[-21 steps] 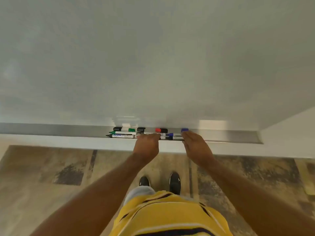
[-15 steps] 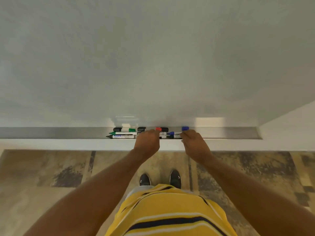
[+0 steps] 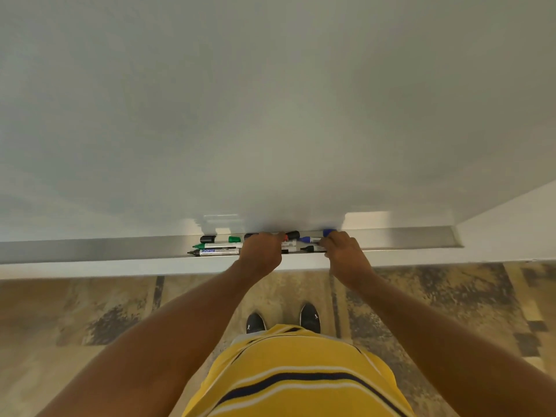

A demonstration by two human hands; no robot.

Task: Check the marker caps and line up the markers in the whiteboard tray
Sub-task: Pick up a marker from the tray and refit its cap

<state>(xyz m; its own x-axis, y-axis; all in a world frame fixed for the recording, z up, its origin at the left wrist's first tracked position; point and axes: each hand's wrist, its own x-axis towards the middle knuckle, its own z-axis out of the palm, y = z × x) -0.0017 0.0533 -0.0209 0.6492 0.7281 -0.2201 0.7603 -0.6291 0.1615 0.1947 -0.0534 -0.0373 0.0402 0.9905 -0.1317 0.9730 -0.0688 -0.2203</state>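
Both hands in the whiteboard tray (image 3: 90,248): left hand (image 3: 261,251) covers the middle markers, right hand (image 3: 341,251) curls at the blue marker (image 3: 313,239); green marker (image 3: 218,245) lies clear; grip unclear.

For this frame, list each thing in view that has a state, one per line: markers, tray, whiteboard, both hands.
Whiteboard: blank, no writing.
Tray: holds markers bunched mid-length.
Green marker: lying flat, capped.
Black marker: lying flat at the front edge, capped.
Blue marker: lying flat, capped.
Left hand: curled over the middle markers; grip hidden.
Right hand: fingers on the markers' right ends; grip unclear.
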